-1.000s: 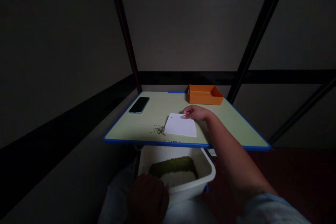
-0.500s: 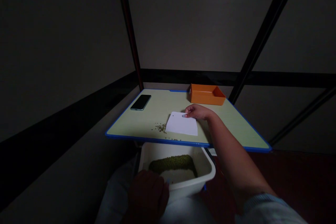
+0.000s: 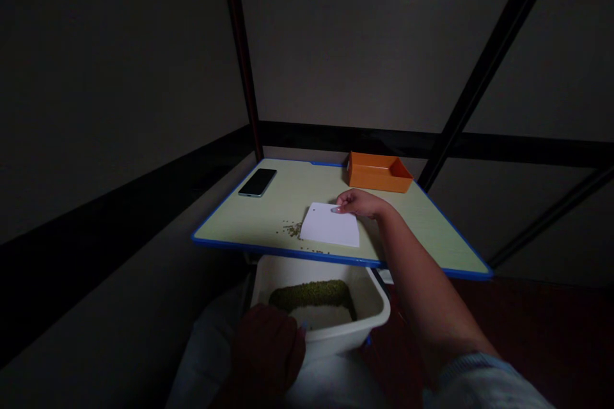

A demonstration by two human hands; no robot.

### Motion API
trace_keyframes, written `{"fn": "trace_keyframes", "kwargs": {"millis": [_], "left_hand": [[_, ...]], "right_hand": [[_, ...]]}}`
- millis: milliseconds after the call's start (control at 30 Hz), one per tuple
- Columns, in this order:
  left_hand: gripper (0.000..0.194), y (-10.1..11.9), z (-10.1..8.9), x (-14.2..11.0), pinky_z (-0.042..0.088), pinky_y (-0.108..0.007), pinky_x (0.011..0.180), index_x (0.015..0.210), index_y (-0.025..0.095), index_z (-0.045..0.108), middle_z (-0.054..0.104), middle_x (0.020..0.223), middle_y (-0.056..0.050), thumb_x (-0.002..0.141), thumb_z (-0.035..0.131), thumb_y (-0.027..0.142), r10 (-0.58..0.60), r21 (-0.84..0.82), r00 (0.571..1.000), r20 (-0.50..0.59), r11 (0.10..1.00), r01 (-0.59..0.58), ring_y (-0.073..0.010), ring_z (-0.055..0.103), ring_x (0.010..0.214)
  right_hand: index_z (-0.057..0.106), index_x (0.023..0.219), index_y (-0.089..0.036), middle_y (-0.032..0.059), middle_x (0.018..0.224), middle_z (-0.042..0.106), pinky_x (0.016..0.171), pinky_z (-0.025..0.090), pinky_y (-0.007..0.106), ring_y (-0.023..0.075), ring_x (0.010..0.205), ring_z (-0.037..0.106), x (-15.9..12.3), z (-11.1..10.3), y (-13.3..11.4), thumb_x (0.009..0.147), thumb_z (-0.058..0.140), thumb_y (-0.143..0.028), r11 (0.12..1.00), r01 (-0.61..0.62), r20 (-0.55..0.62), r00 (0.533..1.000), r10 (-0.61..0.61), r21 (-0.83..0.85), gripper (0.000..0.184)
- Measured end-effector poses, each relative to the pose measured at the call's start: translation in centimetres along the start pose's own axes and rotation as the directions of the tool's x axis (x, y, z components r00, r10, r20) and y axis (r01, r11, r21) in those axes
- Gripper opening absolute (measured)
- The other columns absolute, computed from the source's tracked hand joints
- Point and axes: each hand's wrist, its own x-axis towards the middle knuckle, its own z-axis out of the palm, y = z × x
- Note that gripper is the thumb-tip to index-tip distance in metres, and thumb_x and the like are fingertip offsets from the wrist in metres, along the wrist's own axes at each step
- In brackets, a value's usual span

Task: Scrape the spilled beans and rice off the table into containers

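My right hand [image 3: 359, 203] pinches the far edge of a white card [image 3: 330, 226] that has a small hole near one corner. The card is low over the table, beside a scatter of small green grains [image 3: 292, 228]; a few more grains lie near the table's front edge. Below that edge sits a white plastic tub [image 3: 378, 316] with a bank of green grains [image 3: 311, 294] along its far side. My left hand [image 3: 268, 345], dark in shadow, is closed over the tub's near left rim.
The pale table [image 3: 307, 185] has a blue edge. A phone [image 3: 258, 182] lies at its far left, and an orange open box [image 3: 378, 174] stands at the back right. Walls with dark strips rise behind and to the left.
The card and my right hand have shifted very slightly left. Both hands keep their holds; the view has tilted a little.
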Motion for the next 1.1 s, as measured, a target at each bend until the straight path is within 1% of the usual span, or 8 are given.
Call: {"fn": "trace_keyframes", "kwargs": {"millis": [233, 367, 533, 633, 767, 933, 1100], "left_hand": [[0.016, 0.0, 0.0, 0.2, 0.033, -0.03, 0.058, 0.057, 0.02, 0.046, 0.048, 0.051, 0.001, 0.072, 0.048, 0.015, 0.011, -0.021, 1.0, 0.003, 1.0, -0.011, -0.0133, 0.042, 0.055], [0.015, 0.1, 0.1, 0.1, 0.034, -0.031, 0.059, 0.058, 0.02, 0.047, 0.049, 0.053, 0.0, 0.073, 0.047, 0.016, 0.008, -0.015, 1.0, -0.002, 1.0, -0.008, -0.0139, 0.044, 0.057], [0.017, 0.1, -0.1, 0.2, 0.035, -0.03, 0.059, 0.057, 0.02, 0.047, 0.048, 0.052, 0.001, 0.074, 0.046, 0.017, 0.003, -0.021, 1.0, 0.005, 1.0, -0.003, -0.0126, 0.044, 0.055], [0.016, 0.1, -0.3, 0.4, 0.035, -0.03, 0.059, 0.058, 0.02, 0.048, 0.049, 0.053, 0.0, 0.074, 0.045, 0.018, 0.004, -0.013, 1.0, -0.01, 1.0, -0.004, -0.0132, 0.045, 0.056], [0.017, 0.1, -0.4, 0.5, 0.034, -0.03, 0.057, 0.056, 0.02, 0.047, 0.046, 0.05, 0.001, 0.073, 0.046, 0.017, 0.012, -0.011, 1.0, -0.003, 1.0, -0.012, -0.0131, 0.042, 0.054], [0.017, 0.1, -0.3, 0.5, 0.034, -0.03, 0.058, 0.057, 0.02, 0.047, 0.048, 0.052, 0.001, 0.074, 0.044, 0.018, 0.008, -0.005, 1.0, -0.007, 1.0, -0.008, -0.0133, 0.042, 0.054], [0.016, 0.0, -0.1, 0.3, 0.034, -0.03, 0.059, 0.057, 0.02, 0.046, 0.048, 0.052, 0.0, 0.073, 0.047, 0.016, 0.006, -0.01, 1.0, -0.003, 1.0, -0.006, -0.0137, 0.042, 0.056]], "right_hand": [[0.056, 0.064, -0.012, -0.0025, 0.055, 0.053, 0.052, 0.029, 0.023, 0.0081, 0.052, 0.043, -0.2, 0.2, -0.5, 0.051, 0.072, -0.042, 1.0, 0.0, -0.012, 1.0, 0.0, 0.03, 0.037], [0.056, 0.063, -0.013, -0.0029, 0.054, 0.052, 0.052, 0.03, 0.023, 0.0079, 0.051, 0.042, -0.1, 0.2, -0.5, 0.051, 0.072, -0.043, 1.0, -0.007, -0.008, 1.0, 0.007, 0.009, 0.037], [0.056, 0.064, -0.012, -0.0032, 0.054, 0.052, 0.05, 0.029, 0.023, 0.0077, 0.05, 0.042, -0.1, 0.2, -0.5, 0.052, 0.071, -0.042, 1.0, -0.008, -0.023, 1.0, 0.007, -0.021, 0.036], [0.055, 0.064, -0.012, -0.003, 0.054, 0.051, 0.05, 0.029, 0.023, 0.0078, 0.05, 0.042, -0.2, 0.1, -0.5, 0.053, 0.071, -0.042, 1.0, -0.01, -0.026, 1.0, 0.009, -0.026, 0.035], [0.055, 0.064, -0.013, -0.0034, 0.052, 0.051, 0.049, 0.028, 0.022, 0.0074, 0.049, 0.041, -0.2, 0.0, -0.4, 0.054, 0.07, -0.042, 0.999, -0.018, -0.029, 0.999, 0.016, -0.039, 0.035], [0.054, 0.063, -0.013, -0.0032, 0.052, 0.05, 0.049, 0.028, 0.022, 0.0072, 0.048, 0.04, -0.5, -0.3, -0.6, 0.052, 0.07, -0.044, 0.998, -0.038, -0.068, 0.997, 0.034, -0.057, 0.036], [0.054, 0.062, -0.013, -0.0042, 0.05, 0.048, 0.048, 0.028, 0.022, 0.0071, 0.047, 0.038, -0.8, -0.8, -0.6, 0.051, 0.07, -0.043, 0.991, -0.076, -0.124, 0.99, 0.062, -0.114, 0.036]]}}
